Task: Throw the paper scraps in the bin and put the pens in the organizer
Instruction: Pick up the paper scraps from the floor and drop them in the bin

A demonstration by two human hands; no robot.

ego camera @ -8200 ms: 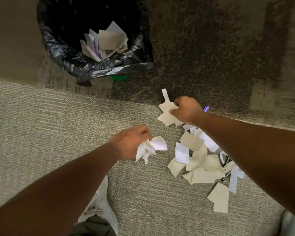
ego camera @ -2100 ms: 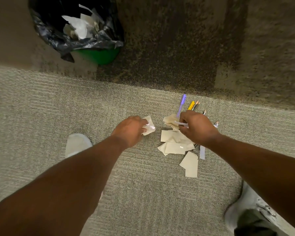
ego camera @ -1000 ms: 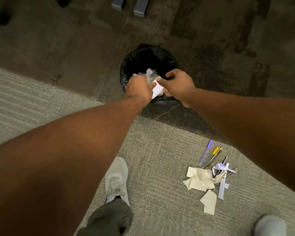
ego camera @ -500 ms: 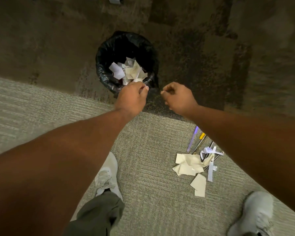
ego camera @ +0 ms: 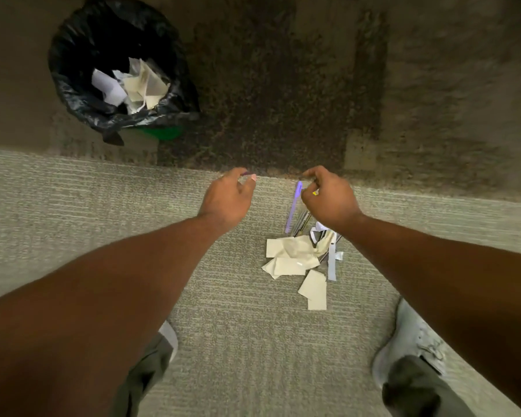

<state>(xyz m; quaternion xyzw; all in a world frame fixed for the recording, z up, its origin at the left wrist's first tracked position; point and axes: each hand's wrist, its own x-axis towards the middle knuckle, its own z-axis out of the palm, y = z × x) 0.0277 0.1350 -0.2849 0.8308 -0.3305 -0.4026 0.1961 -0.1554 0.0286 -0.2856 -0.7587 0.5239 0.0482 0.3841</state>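
Left hand: the left hand (ego camera: 226,197) hangs over the light carpet with fingers loosely curled and nothing in them; empty, apart from the heap.
Right hand: the right hand (ego camera: 328,196) is also empty, fingers half curled, poised above the far end of the pens; whether a fingertip touches one cannot be told.
Pens: a purple pen (ego camera: 293,206) lies uncovered just left of that hand; a bundle of darker pens (ego camera: 303,221) runs beside it and slips under the paper.
Paper scraps: the remaining paper scraps (ego camera: 295,255) form a small overlapping heap below the right hand, with one pale strip (ego camera: 331,261) on the right side and two loose pieces (ego camera: 314,289) trailing toward the feet.
Bin: the bin (ego camera: 115,67), lined with a black bag, stands well apart to the upper left on the dark carpet (ego camera: 268,85); it already holds scraps.
Organizer: not in view.
Step in hand (judgement): another gather of scraps for the bin.
Recommended method: sweep the heap together with both hands from its outer edges inward, lifting paper clear of the pens, not dragging them along.
Caution: the strip and the pieces draped over the pens may snag; check the handful for a pen before going to the bin.
Footing: a shoe (ego camera: 409,338) sits near the trailing pieces; keep it off them.
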